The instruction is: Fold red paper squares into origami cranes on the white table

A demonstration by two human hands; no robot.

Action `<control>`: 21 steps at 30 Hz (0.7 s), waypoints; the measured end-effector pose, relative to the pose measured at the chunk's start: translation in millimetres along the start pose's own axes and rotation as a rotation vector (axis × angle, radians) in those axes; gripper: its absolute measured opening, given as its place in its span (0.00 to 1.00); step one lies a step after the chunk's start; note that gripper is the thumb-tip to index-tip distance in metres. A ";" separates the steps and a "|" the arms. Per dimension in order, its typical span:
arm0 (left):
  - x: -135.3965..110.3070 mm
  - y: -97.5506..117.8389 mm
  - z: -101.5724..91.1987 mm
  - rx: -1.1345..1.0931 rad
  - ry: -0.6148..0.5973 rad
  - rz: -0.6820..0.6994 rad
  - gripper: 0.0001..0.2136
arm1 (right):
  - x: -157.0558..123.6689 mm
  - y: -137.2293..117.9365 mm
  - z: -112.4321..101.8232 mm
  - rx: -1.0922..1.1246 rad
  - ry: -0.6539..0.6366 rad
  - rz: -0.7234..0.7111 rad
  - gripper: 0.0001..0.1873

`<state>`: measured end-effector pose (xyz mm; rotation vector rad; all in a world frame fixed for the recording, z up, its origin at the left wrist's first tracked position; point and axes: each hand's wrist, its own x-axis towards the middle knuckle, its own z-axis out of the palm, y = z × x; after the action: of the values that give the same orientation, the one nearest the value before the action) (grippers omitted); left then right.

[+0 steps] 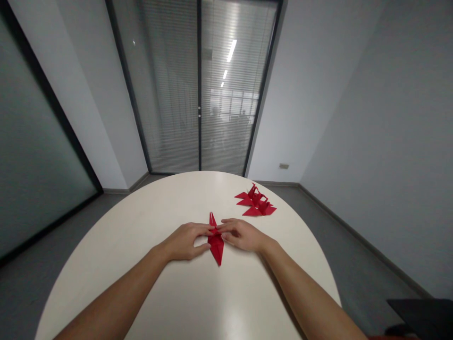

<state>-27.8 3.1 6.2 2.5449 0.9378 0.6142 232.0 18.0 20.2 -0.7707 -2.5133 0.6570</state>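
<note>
A red folded paper [216,247], part of an origami shape, lies on the table with a wide point towards me and two narrow points facing away. My left hand [187,242] has its index fingertip across the paper's middle and its thumb at the left edge. From the right, my right hand [242,234] presses its fingertips on the same middle part, thumb against the right edge. Both hands are closed on the paper, and the fingers partly hide its centre fold. Several finished red paper cranes [257,204] stand in a cluster beyond my right hand.
The round white table [177,297] fills the space before me. Past its far edge stand a glass partition with blinds [170,94] and a pale wall with a socket [283,166]. A dark object [421,316], possibly a chair, is at the lower right.
</note>
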 end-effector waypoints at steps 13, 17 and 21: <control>8.4 -0.1 12.4 -0.055 0.108 -0.152 0.14 | 1.7 -0.5 6.8 -0.080 0.063 0.062 0.09; 10.8 -4.8 19.7 -0.049 0.176 -0.134 0.10 | 5.7 4.0 14.4 -0.084 0.131 0.073 0.07; 14.7 -6.7 23.0 -0.041 0.232 -0.138 0.11 | 10.3 9.0 21.5 -0.085 0.183 0.036 0.07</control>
<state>-9.5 13.8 -12.3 2.3841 1.1552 0.8902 216.6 24.2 0.8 -0.8667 -2.3781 0.4705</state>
